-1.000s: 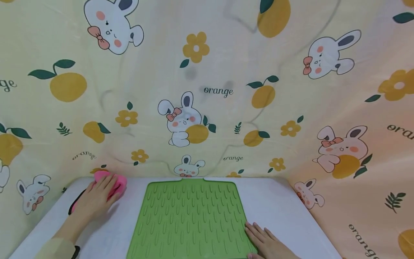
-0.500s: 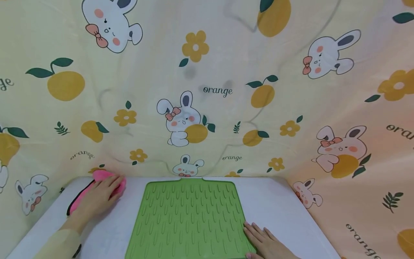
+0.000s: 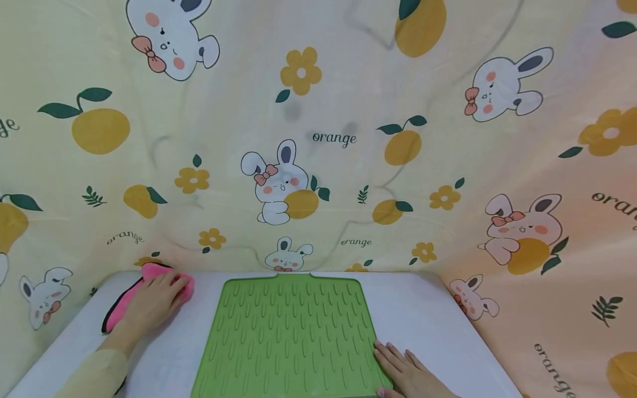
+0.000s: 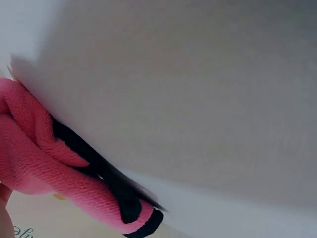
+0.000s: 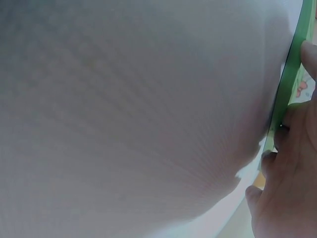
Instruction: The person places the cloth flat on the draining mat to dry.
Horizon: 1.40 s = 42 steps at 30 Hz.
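A pink cloth with black edging (image 3: 130, 303) lies bunched on the left back part of the white table. My left hand (image 3: 151, 303) is on top of it, fingers bent over its far end. The left wrist view shows the folded plush cloth (image 4: 54, 163) close up, with a bit of a finger at the left edge. My right hand (image 3: 410, 371) rests on the right edge of a ridged green mat (image 3: 293, 331), its fingers extended. In the right wrist view, the right hand (image 5: 287, 173) touches the mat's green edge (image 5: 290, 69).
The white table (image 3: 433, 315) extends on both sides of the mat. A printed curtain with rabbits and oranges (image 3: 318, 110) hangs along the back and sides of the table.
My left hand has shifted slightly over the cloth and its fingers look more bent, uncovering more of the cloth's black-edged left side. My right hand stays on the mat edge.
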Each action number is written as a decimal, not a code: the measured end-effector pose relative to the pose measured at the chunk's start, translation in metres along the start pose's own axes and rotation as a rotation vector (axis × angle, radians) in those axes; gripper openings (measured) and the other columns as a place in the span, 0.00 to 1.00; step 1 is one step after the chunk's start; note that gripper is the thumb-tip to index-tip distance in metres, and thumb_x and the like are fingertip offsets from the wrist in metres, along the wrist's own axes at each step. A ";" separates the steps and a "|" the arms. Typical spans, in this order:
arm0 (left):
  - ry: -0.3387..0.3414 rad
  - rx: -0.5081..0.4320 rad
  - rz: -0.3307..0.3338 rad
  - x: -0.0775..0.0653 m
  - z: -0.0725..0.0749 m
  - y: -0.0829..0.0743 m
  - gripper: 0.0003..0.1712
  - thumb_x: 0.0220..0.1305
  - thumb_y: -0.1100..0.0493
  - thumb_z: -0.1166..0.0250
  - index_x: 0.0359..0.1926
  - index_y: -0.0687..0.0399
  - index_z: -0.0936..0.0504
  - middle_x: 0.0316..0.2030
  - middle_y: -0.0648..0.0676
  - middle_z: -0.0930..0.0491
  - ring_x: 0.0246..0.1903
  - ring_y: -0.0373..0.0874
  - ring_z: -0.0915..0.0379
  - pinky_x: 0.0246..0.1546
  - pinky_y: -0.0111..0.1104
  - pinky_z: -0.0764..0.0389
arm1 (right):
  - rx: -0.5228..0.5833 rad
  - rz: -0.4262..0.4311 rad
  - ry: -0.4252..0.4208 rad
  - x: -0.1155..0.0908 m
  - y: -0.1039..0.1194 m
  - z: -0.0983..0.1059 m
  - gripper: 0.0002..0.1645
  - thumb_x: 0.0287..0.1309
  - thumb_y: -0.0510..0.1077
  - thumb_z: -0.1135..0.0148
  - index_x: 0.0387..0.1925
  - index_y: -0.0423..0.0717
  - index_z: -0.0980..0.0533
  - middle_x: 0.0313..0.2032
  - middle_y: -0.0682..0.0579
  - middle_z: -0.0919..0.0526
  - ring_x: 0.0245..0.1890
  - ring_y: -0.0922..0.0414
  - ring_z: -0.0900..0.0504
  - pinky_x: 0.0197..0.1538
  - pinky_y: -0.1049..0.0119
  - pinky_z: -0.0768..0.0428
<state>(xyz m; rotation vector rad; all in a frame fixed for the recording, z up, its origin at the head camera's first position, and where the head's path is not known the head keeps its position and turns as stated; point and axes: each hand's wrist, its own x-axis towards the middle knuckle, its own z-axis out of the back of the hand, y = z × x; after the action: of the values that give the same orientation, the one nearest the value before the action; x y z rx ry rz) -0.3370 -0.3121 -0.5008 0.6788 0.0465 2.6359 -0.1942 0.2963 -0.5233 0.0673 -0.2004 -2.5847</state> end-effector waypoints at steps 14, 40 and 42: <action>-0.099 0.003 0.006 0.009 0.017 -0.006 0.21 0.57 0.54 0.34 0.51 0.56 0.25 0.46 0.60 0.26 0.50 0.57 0.31 0.51 0.57 0.31 | 0.032 -0.001 0.020 0.000 0.002 0.003 0.43 0.65 0.69 0.61 0.72 0.50 0.46 0.73 0.53 0.48 0.70 0.44 0.45 0.60 0.33 0.45; -0.471 -0.218 -0.017 0.055 0.075 -0.066 0.21 0.56 0.57 0.34 0.51 0.57 0.24 0.42 0.57 0.23 0.40 0.54 0.24 0.37 0.48 0.23 | -0.002 0.046 -0.055 -0.001 0.001 0.000 0.42 0.66 0.67 0.56 0.71 0.47 0.44 0.72 0.51 0.46 0.68 0.43 0.43 0.59 0.36 0.41; -0.490 -0.239 -0.027 0.060 0.080 -0.079 0.21 0.56 0.56 0.34 0.51 0.57 0.24 0.42 0.57 0.22 0.41 0.53 0.24 0.37 0.47 0.22 | -0.008 0.055 -0.062 -0.001 0.000 0.000 0.42 0.66 0.66 0.57 0.71 0.46 0.44 0.72 0.50 0.45 0.68 0.42 0.43 0.58 0.35 0.41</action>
<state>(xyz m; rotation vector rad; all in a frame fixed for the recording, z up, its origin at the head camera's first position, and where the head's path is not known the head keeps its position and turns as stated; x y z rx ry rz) -0.3167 -0.2216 -0.4136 1.1990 -0.3895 2.3252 -0.1931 0.2966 -0.5234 -0.0204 -0.2120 -2.5348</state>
